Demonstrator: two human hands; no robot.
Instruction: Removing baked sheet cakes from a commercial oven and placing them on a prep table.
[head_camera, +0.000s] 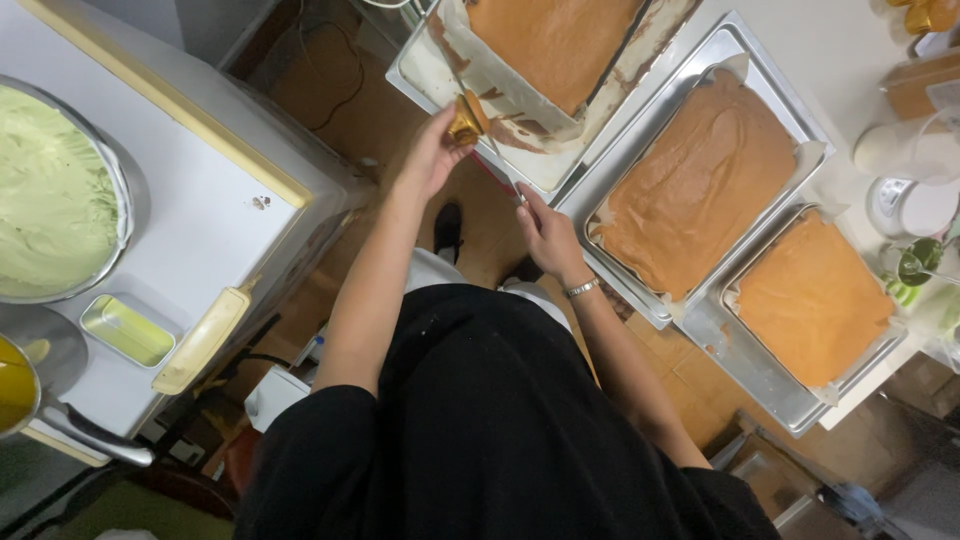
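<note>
The left hand (432, 152) is pinching a soft, crumbly cake scrap (466, 120) at the far tray's (420, 75) near edge, the right hand (545, 232) closing round a thin knife (497, 176), gripped low.

Three orange-brown sponge cakes (700, 180) are seen in silver trays (760, 370) lined with white paper (480, 70), brown-smeared at the far tray. A golden-brown scrap (465, 122) is pinched by the left hand (432, 152). Pale green cream fills a steel bowl (128, 195) on a white worktop (200, 200) edged in yellow. Black clothing (480, 420) and a silver bracelet (581, 288) are worn.
</note>
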